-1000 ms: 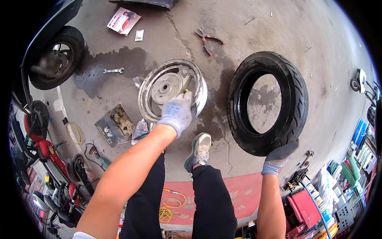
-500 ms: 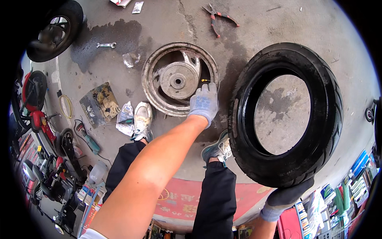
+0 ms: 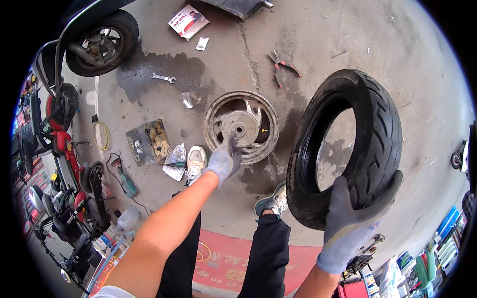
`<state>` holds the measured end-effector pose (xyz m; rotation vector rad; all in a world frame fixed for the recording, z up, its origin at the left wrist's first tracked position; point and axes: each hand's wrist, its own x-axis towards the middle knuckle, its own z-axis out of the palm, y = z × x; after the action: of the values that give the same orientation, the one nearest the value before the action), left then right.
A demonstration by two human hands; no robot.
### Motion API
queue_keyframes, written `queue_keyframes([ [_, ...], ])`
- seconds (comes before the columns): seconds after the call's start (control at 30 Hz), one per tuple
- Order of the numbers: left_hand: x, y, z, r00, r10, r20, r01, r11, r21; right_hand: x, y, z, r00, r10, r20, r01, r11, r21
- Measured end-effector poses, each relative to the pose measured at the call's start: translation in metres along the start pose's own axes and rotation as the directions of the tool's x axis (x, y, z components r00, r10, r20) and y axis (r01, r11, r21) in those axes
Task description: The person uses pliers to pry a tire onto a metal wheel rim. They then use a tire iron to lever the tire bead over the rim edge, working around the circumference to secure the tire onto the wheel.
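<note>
Left hand (image 3: 224, 160) newly at one hub (image 3: 242, 125)

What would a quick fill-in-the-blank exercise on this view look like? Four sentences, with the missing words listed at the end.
1. The left hand and right hand both wear ____.
2. The tire is gripped by the ____ hand.
3. The hand nearer the metal wheel is the ____ one.
4. The wrench lies to the ____ of the pliers.

Missing words: gloves; right; left; left.
</note>
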<state>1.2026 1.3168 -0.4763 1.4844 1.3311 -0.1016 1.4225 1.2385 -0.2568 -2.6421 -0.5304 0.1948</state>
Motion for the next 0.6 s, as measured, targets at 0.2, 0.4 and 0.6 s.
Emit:
queue_keyframes([
  [0.2,0.04,-0.079,-0.151,0.895,-0.373,-0.245,0.229,0.854,-0.467,-0.024,-0.049,-0.025,0.948,-0.098,0.302,-0.038,0.909,0.415],
  [0.4,0.044,0.027,-0.192,0.919,0.099,0.383,0.368,0.135,-0.92,0.022,0.076,0.084,0.611,-0.15,0.777,-0.716,0.314,0.624],
  [0.6,0.115,-0.034,-0.167,0.95,-0.074,0.305,0.304,0.452,-0.839,-0.021,0.153,0.208,0.48,-0.012,0.877,-0.874,0.078,0.479],
])
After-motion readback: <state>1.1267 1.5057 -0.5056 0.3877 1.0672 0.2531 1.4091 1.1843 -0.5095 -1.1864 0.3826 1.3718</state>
